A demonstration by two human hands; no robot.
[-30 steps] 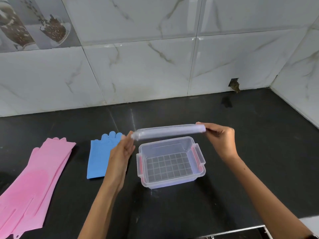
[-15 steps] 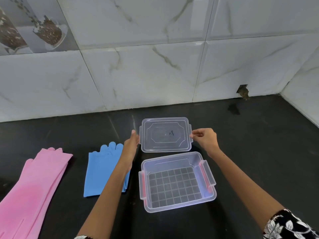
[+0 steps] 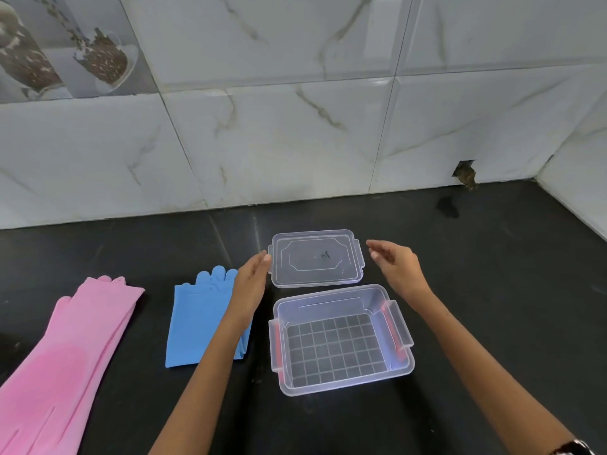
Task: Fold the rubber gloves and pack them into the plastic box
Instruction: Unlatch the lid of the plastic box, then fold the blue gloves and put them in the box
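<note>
A clear plastic box (image 3: 399, 371) with red side latches stands open and empty on the black counter. Its clear lid (image 3: 317, 257) lies flat just behind it. My left hand (image 3: 251, 282) hovers at the lid's left edge with straight fingers, fingertips close to the lid's corner. My right hand (image 3: 395, 262) hangs a little right of the lid, fingers relaxed, holding nothing. Blue rubber gloves (image 3: 197, 318) lie flat left of the box, partly under my left forearm. Pink rubber gloves (image 3: 62, 353) lie stacked at the far left, running off the bottom edge.
The black counter (image 3: 492, 290) meets a white marble-tiled wall (image 3: 295, 142) at the back and on the right. A small hole (image 3: 464, 174) with debris sits at the wall's base, back right.
The lid, held above the box a second ago, was set down flat behind it. Both hands have now let go and drawn slightly away from its ends.
</note>
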